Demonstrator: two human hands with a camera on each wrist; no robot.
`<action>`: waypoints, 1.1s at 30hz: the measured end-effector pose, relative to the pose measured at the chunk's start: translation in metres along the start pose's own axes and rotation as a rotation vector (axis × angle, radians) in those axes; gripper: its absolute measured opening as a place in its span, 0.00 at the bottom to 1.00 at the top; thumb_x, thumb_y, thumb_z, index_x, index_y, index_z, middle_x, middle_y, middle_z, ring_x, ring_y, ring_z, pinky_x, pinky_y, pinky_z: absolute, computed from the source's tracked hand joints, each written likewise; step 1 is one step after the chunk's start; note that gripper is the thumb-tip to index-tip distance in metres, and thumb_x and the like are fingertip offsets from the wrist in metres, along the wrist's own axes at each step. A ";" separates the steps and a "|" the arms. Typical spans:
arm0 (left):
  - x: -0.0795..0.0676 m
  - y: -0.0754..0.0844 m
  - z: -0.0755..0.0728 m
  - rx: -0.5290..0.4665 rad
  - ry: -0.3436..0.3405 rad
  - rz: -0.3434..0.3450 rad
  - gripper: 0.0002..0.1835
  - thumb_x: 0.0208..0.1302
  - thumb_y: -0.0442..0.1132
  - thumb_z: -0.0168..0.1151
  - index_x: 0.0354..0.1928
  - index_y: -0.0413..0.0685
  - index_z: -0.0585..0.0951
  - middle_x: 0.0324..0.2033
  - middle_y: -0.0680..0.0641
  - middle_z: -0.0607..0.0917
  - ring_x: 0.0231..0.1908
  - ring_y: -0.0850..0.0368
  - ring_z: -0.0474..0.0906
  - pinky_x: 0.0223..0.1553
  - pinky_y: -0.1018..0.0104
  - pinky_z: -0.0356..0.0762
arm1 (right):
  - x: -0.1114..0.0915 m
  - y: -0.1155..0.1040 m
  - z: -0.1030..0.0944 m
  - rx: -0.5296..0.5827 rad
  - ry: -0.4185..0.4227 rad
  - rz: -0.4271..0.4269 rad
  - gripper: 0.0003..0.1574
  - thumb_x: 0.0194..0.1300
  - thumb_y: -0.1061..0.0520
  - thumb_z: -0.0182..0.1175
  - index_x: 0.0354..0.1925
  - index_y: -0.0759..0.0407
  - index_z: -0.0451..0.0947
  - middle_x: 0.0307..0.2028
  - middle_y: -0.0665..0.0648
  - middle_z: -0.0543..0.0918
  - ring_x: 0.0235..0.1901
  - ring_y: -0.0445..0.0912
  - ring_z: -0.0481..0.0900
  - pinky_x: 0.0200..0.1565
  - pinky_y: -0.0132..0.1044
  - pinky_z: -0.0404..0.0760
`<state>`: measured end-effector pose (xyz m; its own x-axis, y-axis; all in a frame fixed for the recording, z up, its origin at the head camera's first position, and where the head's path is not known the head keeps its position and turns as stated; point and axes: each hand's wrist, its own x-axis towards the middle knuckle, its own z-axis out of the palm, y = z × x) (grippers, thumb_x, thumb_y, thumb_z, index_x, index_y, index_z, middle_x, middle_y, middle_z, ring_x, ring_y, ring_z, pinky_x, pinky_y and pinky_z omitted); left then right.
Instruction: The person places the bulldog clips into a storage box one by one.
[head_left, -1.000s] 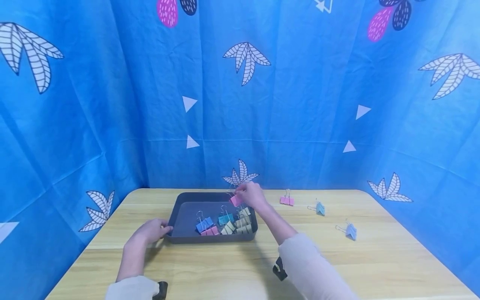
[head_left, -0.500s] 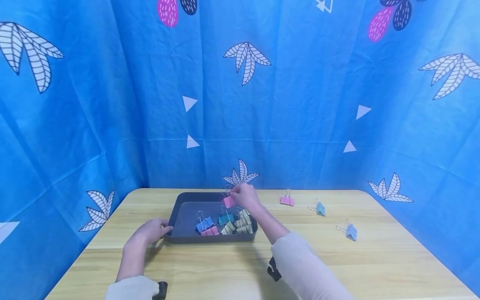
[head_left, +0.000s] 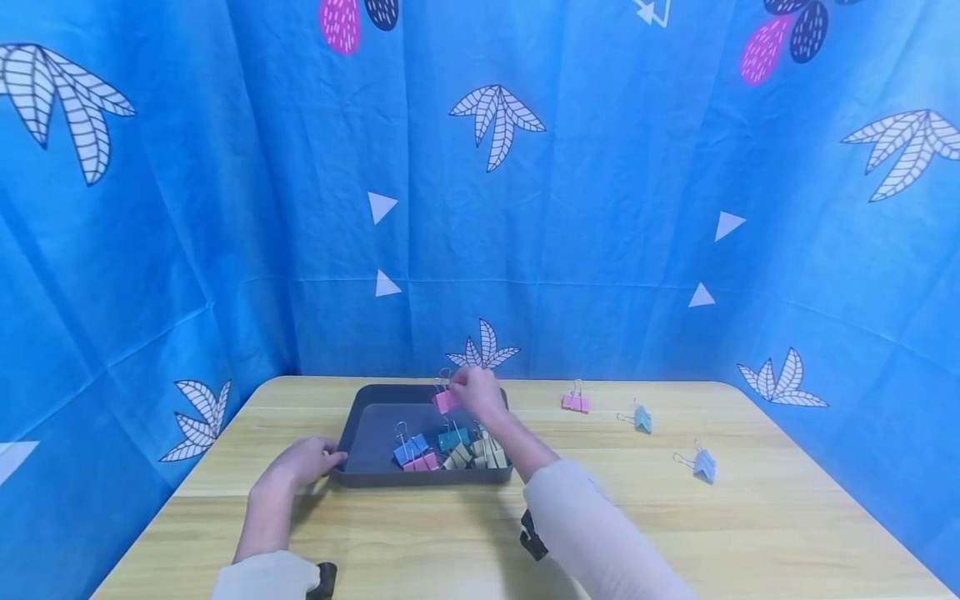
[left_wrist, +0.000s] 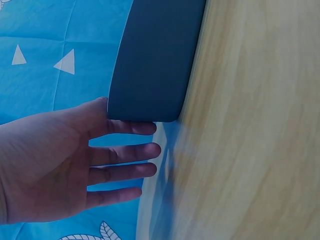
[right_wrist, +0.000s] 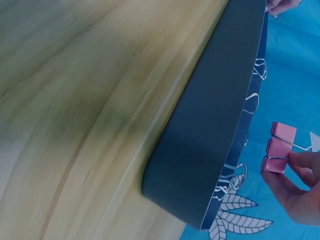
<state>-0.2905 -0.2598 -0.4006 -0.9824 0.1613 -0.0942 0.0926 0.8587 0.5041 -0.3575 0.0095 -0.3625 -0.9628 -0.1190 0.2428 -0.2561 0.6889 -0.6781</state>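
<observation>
My right hand pinches a pink binder clip over the back of a dark grey tray. In the right wrist view, thumb and fingertips grip this pink clip near one end, above the tray's rim. At the tray's front left corner, my left hand holds the wall; its thumb goes over the rim, hidden in the left wrist view, and its other fingers stretch out straight outside. Inside the tray lie a blue clip, another pink clip, a teal clip and pale yellow clips.
To the tray's right on the wooden table are three loose binder clips: a pink one, a teal one and a light blue one. A blue patterned curtain surrounds the table's back and sides.
My right hand has moved left over the tray, carrying the pink binder clip with it. The left hand keeps its place at the tray's corner.
</observation>
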 end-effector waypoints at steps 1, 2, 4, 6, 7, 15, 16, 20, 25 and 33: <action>0.000 0.000 0.000 0.003 0.000 -0.001 0.18 0.66 0.41 0.53 0.49 0.32 0.77 0.38 0.41 0.80 0.38 0.48 0.75 0.42 0.46 0.72 | 0.001 0.000 0.001 0.001 0.004 -0.001 0.06 0.61 0.63 0.58 0.35 0.63 0.81 0.30 0.56 0.82 0.27 0.43 0.78 0.28 0.30 0.77; 0.000 0.000 0.000 0.004 -0.001 -0.005 0.18 0.66 0.41 0.53 0.49 0.32 0.77 0.39 0.40 0.80 0.39 0.48 0.75 0.43 0.46 0.72 | 0.002 0.000 0.003 0.003 0.009 -0.004 0.06 0.61 0.63 0.58 0.35 0.63 0.81 0.30 0.56 0.82 0.26 0.43 0.78 0.28 0.30 0.77; 0.001 0.000 0.001 0.007 -0.002 -0.006 0.19 0.66 0.41 0.53 0.50 0.31 0.77 0.40 0.39 0.80 0.40 0.47 0.75 0.44 0.45 0.71 | 0.003 -0.001 0.006 0.015 0.017 -0.003 0.06 0.61 0.64 0.58 0.34 0.63 0.81 0.30 0.56 0.82 0.26 0.43 0.78 0.28 0.30 0.77; 0.002 0.000 0.001 0.008 -0.004 -0.004 0.18 0.66 0.40 0.53 0.50 0.31 0.77 0.40 0.39 0.80 0.40 0.47 0.75 0.44 0.45 0.71 | 0.003 -0.002 0.008 0.030 0.026 -0.003 0.06 0.61 0.64 0.58 0.34 0.63 0.81 0.29 0.55 0.82 0.26 0.43 0.78 0.27 0.30 0.77; 0.002 0.000 0.001 0.008 -0.004 -0.004 0.18 0.66 0.40 0.53 0.50 0.31 0.77 0.40 0.39 0.80 0.39 0.47 0.75 0.44 0.45 0.71 | 0.002 -0.002 0.010 0.031 0.031 0.002 0.05 0.61 0.64 0.58 0.34 0.62 0.81 0.29 0.55 0.81 0.26 0.43 0.77 0.28 0.30 0.77; 0.000 -0.002 0.000 -0.001 -0.007 -0.011 0.19 0.66 0.40 0.53 0.50 0.30 0.76 0.42 0.37 0.79 0.41 0.45 0.74 0.45 0.44 0.70 | 0.004 0.000 0.023 -0.014 0.077 -0.011 0.05 0.62 0.62 0.57 0.33 0.59 0.80 0.29 0.53 0.81 0.27 0.43 0.77 0.27 0.31 0.76; 0.000 -0.002 0.000 -0.003 -0.007 -0.012 0.19 0.66 0.40 0.52 0.51 0.30 0.76 0.42 0.37 0.79 0.41 0.45 0.74 0.45 0.44 0.70 | 0.004 0.000 0.025 -0.018 0.086 -0.016 0.05 0.63 0.62 0.57 0.33 0.59 0.80 0.29 0.53 0.81 0.27 0.43 0.77 0.27 0.31 0.77; 0.001 -0.003 0.000 -0.006 -0.009 -0.009 0.19 0.66 0.40 0.52 0.50 0.31 0.76 0.41 0.38 0.80 0.39 0.47 0.74 0.44 0.46 0.71 | 0.006 0.003 0.031 -0.014 0.111 -0.024 0.04 0.63 0.62 0.57 0.33 0.60 0.80 0.29 0.54 0.81 0.27 0.43 0.77 0.27 0.30 0.76; 0.002 -0.002 0.001 0.000 -0.006 -0.010 0.20 0.66 0.41 0.52 0.51 0.29 0.75 0.42 0.37 0.80 0.42 0.45 0.75 0.45 0.45 0.71 | 0.008 0.004 0.037 0.026 0.067 0.015 0.06 0.64 0.62 0.56 0.39 0.61 0.78 0.29 0.55 0.79 0.21 0.42 0.75 0.21 0.29 0.75; 0.002 0.000 -0.001 0.001 -0.010 -0.024 0.19 0.67 0.40 0.52 0.50 0.30 0.76 0.40 0.38 0.80 0.40 0.46 0.75 0.44 0.45 0.71 | 0.008 0.007 0.044 -0.051 0.020 0.016 0.04 0.62 0.63 0.57 0.35 0.59 0.79 0.28 0.53 0.80 0.24 0.43 0.76 0.25 0.31 0.76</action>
<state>-0.2928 -0.2600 -0.3998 -0.9827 0.1456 -0.1145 0.0695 0.8630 0.5004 -0.3704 -0.0179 -0.3956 -0.9647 -0.0931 0.2463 -0.2350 0.7260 -0.6462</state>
